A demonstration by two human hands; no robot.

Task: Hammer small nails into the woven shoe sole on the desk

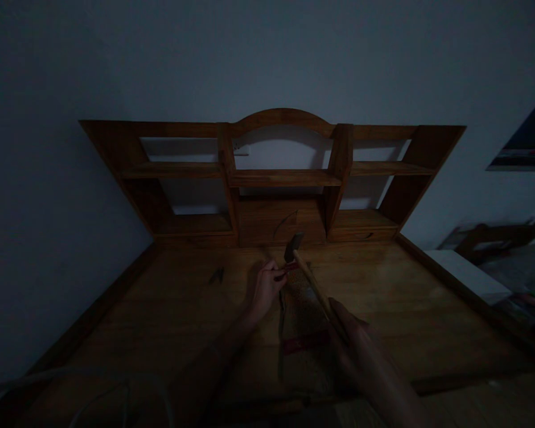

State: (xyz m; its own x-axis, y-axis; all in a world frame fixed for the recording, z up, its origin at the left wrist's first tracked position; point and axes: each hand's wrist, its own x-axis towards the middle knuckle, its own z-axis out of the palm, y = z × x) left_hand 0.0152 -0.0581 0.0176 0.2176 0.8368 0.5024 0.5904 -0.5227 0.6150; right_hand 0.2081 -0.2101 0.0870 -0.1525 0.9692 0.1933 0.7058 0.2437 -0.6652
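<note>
My right hand point(354, 339) is wrapped around the wooden handle of a hammer point(314, 285). The hammer's dark metal head hangs just past my left fingertips, over the far end of a flat piece. That flat piece point(305, 306) looks brownish and speckled, with a dark red strip point(306, 342) across its near part and another at its far end. At the far strip the fingers of my left hand point(267, 285) are pinched together, touching its left end. Whatever is between them is too small and dark to make out.
The scene is dim. A wooden desk point(173, 321) carries a shelf hutch point(285, 178) along its back, against the wall. Small dark items point(217, 274) lie left of my left hand. To the right stand a white surface point(466, 270) and a wooden chair back point(494, 241). A pale cable-like loop point(93, 371) crosses the lower left.
</note>
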